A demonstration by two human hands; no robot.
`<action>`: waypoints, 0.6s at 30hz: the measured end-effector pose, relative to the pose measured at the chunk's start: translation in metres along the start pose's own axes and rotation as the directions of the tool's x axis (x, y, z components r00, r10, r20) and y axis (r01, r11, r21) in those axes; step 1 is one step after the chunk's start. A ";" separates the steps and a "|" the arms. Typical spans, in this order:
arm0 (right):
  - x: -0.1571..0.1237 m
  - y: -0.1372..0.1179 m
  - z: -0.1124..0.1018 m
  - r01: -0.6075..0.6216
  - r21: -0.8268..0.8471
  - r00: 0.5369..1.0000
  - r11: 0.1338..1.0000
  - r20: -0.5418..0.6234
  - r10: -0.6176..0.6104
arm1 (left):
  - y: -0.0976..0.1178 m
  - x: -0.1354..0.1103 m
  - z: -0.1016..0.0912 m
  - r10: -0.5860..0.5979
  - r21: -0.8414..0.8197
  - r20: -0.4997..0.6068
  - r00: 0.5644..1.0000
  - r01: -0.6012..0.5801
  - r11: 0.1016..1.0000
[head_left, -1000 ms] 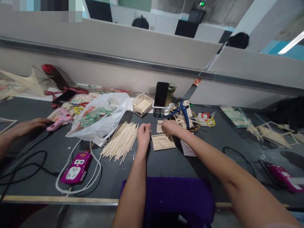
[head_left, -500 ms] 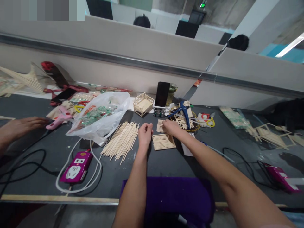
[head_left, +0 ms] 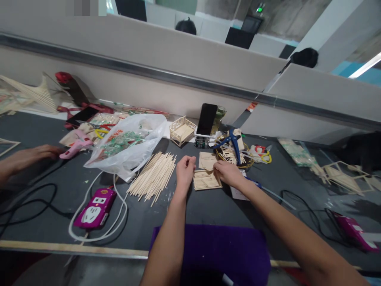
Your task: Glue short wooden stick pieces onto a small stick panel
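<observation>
Your dark table carries a white plastic bag, with a loose pile of thin wooden sticks just beside it. Your hands are apart: the left hand has its fingers curled in, the right hand its fingers bunched; whether either grips anything, you cannot tell. Between them lies your flat stick panel, and just beyond it a tan flat piece.

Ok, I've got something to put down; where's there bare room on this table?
Just this side of the stick pile, between the white cable and left forearm; also between the scissors and plastic packet. It's crowded around the basket and phone.
</observation>
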State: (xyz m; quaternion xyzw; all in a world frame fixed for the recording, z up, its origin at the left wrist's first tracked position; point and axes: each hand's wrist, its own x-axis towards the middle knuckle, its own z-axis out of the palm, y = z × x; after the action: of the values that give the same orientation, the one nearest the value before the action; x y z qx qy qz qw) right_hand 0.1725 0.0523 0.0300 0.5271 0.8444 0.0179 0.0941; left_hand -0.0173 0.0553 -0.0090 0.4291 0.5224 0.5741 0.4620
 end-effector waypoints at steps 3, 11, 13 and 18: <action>0.011 0.000 -0.002 -0.063 0.009 0.998 0.998 0.002 0.063 | 0.001 0.000 0.000 0.011 -0.018 0.038 0.999 -0.010 1.000; 0.058 -0.011 -0.007 -0.145 -0.104 0.982 0.984 0.105 0.156 | -0.004 0.004 -0.002 0.017 0.012 0.027 0.999 -0.018 1.000; 0.065 -0.013 -0.008 -0.123 -0.109 0.984 0.986 0.116 0.136 | -0.007 0.008 -0.005 0.028 0.057 -0.023 0.999 -0.027 0.998; 0.069 -0.011 -0.011 -0.041 -0.113 0.992 0.993 0.116 0.055 | -0.010 0.017 -0.015 0.060 0.044 -0.202 0.978 -0.052 0.998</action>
State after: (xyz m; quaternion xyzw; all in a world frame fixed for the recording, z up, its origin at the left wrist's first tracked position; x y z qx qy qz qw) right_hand 0.1309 0.1099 0.0293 0.5414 0.8221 0.0354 0.1726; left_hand -0.0345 0.0696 -0.0196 0.3916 0.5656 0.6175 0.3813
